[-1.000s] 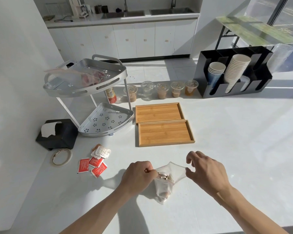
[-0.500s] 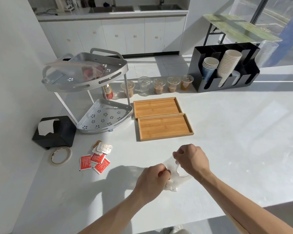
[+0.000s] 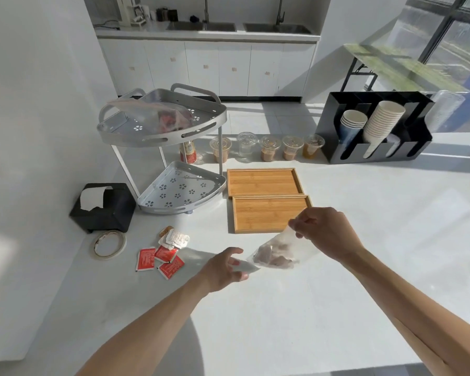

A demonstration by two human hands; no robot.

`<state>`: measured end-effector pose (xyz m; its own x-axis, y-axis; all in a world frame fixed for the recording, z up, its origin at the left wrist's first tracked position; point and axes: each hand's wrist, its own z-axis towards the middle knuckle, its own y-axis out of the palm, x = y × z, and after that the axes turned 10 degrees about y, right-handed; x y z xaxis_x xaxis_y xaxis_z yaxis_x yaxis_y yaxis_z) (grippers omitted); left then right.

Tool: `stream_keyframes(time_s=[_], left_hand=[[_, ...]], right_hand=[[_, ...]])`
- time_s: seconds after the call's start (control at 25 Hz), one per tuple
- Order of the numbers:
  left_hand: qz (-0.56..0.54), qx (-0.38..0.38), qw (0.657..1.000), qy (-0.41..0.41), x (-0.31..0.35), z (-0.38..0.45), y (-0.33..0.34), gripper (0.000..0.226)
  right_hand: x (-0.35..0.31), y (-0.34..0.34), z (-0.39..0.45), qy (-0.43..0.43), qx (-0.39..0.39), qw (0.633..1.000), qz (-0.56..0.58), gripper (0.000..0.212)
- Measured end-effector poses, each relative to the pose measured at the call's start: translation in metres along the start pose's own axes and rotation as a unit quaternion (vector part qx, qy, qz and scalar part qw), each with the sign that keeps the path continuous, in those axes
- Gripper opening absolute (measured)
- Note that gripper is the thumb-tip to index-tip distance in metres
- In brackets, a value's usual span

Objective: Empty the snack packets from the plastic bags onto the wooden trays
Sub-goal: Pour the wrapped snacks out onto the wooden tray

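Several red packets [image 3: 158, 259] lying loose on the white counter [image 3: 364, 240], left of both hands. Left hand [image 3: 223, 268] pinching the lower corner of the clear plastic bag [image 3: 276, 252], fingers curled. Bag hanging tilted above the counter, brownish snack packets [image 3: 272, 257] inside. Right hand [image 3: 327, 232] gripping the bag's upper edge, just near the closer wooden tray [image 3: 266, 213], farther tray [image 3: 263, 181] touching behind.

Two honey-brown wooden trays [image 3: 266, 198] with fine grain lie on the white counter [image 3: 364, 240], red packets [image 3: 160, 259] with white print to their near left, a grey shelf rack [image 3: 182, 185] punched with flower patterns, and a black cup holder [image 3: 377, 131] far right.
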<state>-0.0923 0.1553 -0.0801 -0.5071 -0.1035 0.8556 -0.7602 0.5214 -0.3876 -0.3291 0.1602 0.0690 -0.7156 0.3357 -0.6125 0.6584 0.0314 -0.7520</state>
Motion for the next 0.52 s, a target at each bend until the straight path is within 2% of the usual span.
stream_keyframes(time_s=[0.04, 0.12, 0.28, 0.44, 0.52], left_hand=[[-0.042, 0.018, 0.999, 0.006, 0.005, 0.007, 0.002, 0.056], [-0.119, 0.066, 0.99, 0.02, 0.012, 0.018, 0.008, 0.036], [-0.2, 0.151, 0.968, 0.031, 0.02, 0.03, 0.019, 0.006], [-0.252, 0.191, 0.948, 0.01, 0.04, 0.059, 0.032, 0.032], [-0.264, 0.202, 0.943, 0.004, 0.048, 0.076, 0.036, 0.032]], right_hand=[[-0.004, -0.007, 0.007, -0.016, -0.003, 1.0, 0.008, 0.025], [-0.008, -0.018, 0.02, -0.032, -0.013, 0.998, 0.043, 0.023], [-0.003, -0.028, 0.049, -0.04, -0.036, 0.995, 0.085, 0.023], [0.003, -0.04, 0.083, -0.073, -0.058, 0.992, 0.08, 0.023], [0.005, -0.046, 0.097, -0.098, -0.065, 0.991, 0.064, 0.022]])
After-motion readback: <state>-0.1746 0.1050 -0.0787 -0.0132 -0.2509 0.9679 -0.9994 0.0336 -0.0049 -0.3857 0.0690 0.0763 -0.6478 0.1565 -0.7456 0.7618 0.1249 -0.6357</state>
